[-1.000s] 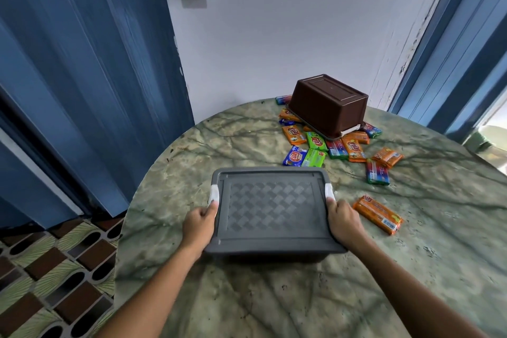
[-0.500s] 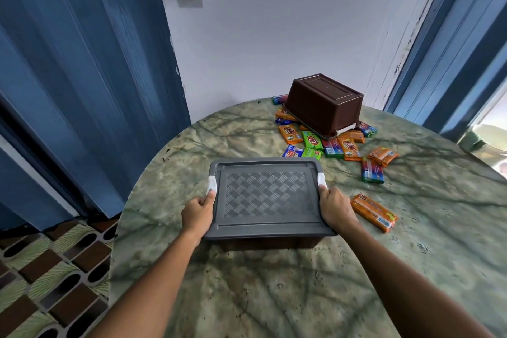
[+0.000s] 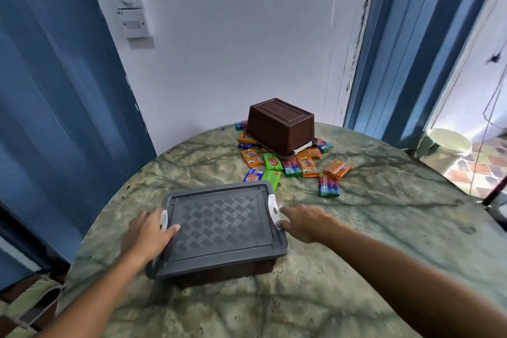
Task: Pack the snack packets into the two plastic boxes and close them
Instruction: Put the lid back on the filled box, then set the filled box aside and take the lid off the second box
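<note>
Head view: grey lid (image 3: 219,225) sits flat on the near plastic box (image 3: 227,273), whose dark brown wall shows only as a strip under the lid's front edge. I judge this box is being latched or unlatched, since each hand is at one of the white side clips. The left hand (image 3: 146,236) lies over the lid's left edge, fingers fairly straight and spread, fingertips on the patterned top just beside the left clip (image 3: 163,219); it presses rather than grips, probably to steady the box. The right hand (image 3: 304,223) is beside the right clip (image 3: 273,210), fingers loosely extended toward it and holding nothing; motion blur hides whether they touch the clip.

The second plastic box (image 3: 279,125), brown, stands upside down at the far side of the marble table (image 3: 384,228), well apart from the near one and tilted, propped on snack packets (image 3: 288,166) that spill from under its rim. Orange, green, blue and multicoloured packets lie loose around it, none in either hand. Packing looks barely begun for these.

A switch panel (image 3: 129,9) hangs on the white wall, between blue door panels.
</note>
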### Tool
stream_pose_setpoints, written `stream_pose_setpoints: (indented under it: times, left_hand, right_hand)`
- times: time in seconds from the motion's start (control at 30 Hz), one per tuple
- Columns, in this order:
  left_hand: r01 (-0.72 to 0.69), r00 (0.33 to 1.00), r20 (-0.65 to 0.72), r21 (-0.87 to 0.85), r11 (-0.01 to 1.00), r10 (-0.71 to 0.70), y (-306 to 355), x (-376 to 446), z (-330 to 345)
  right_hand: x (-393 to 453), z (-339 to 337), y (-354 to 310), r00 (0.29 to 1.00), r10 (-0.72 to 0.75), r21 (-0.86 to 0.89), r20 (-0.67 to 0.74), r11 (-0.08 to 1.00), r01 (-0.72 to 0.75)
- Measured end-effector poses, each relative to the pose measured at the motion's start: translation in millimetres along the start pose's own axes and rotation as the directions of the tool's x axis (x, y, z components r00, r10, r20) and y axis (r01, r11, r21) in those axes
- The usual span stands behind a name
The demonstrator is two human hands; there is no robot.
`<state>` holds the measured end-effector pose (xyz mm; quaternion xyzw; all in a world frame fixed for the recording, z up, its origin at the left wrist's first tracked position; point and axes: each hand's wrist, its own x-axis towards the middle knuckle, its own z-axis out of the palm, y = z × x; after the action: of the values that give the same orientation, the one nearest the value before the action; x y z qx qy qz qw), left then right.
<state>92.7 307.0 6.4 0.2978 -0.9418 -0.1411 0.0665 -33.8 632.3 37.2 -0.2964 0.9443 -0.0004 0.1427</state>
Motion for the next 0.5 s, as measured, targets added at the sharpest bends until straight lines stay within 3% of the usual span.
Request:
stream_pose_setpoints:
  times: [0.1,0.2,0.27,0.33,0.5]
  left_hand:
    - [-0.247,0.968,-0.056,-0.034,0.968,0.245,47.9,-7.7,-20.0]
    - [-0.523,0.826,-0.145,0.162,0.837,0.545,112.9,-31.2,-29.9]
    - [-0.625,0.72,-0.157,0.276,0.73,0.676,167.8,-58.9,-21.6]
    - [-0.64,0.705,-0.124,0.313,0.702,0.698,214.0,-86.1,-9.2]
    - [-0.615,0.748,-0.066,0.308,0.726,0.661,281.9,-127.9,13.6]
  right_hand:
    - [-14.2,-22.6,12.7,0.975,-0.207,-0.134,-0.081,0.972,0.195]
    - [-30.3,-40.6,42.7,0.905,-0.388,-0.225,-0.176,0.911,0.347]
    - [-45.8,-46.3,88.3,0.843,-0.498,-0.289,-0.202,0.853,0.435]
    - [-54.7,-49.0,131.7,0.794,-0.572,-0.328,-0.207,0.805,0.495]
    - [-80.4,-64.9,216.0,0.768,-0.623,-0.339,-0.15,0.762,0.552]
